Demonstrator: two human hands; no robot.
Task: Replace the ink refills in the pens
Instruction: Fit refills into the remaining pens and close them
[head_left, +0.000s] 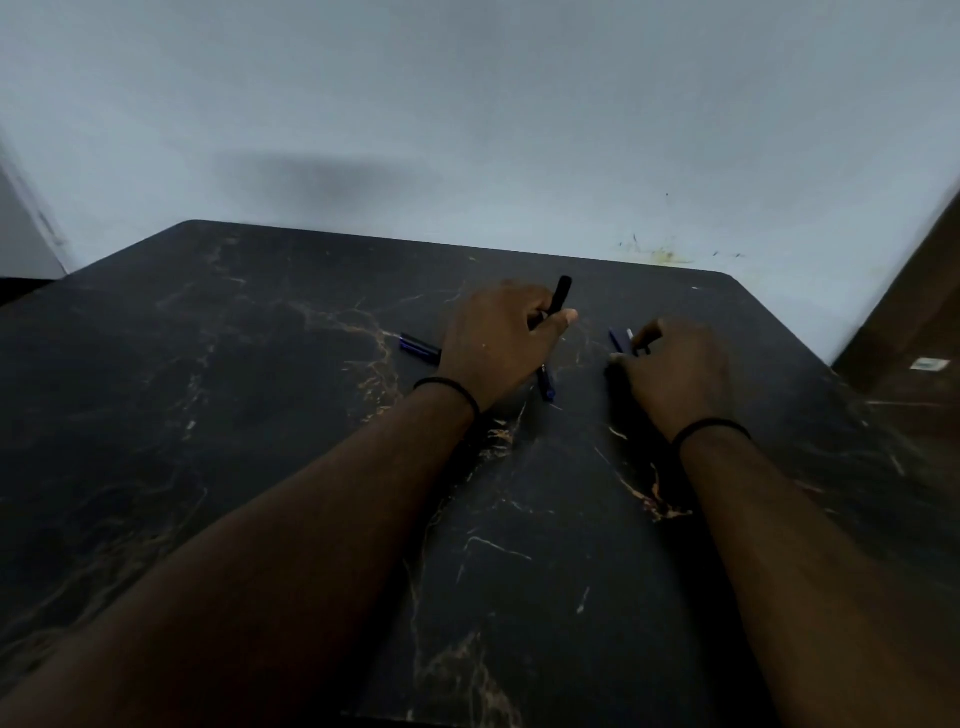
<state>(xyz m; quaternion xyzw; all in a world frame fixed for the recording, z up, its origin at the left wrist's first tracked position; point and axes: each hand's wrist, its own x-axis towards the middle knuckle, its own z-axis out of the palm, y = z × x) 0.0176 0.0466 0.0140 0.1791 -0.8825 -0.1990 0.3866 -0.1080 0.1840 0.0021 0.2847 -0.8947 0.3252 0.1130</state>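
Note:
My left hand (498, 340) grips a black pen (561, 293) that sticks up past my thumb, tilted toward the wall. A blue pen part (546, 383) lies on the table just below that hand. Another dark blue pen (420, 347) lies to the left of my left wrist. My right hand (672, 371) rests on the table with curled fingers beside thin blue refills (618, 340); whether it pinches one is hidden by the fingers.
The black marble-patterned table (260, 415) runs back to a pale wall (467, 130). A brown wooden surface (914, 322) stands at the right edge. Both wrists wear black bands.

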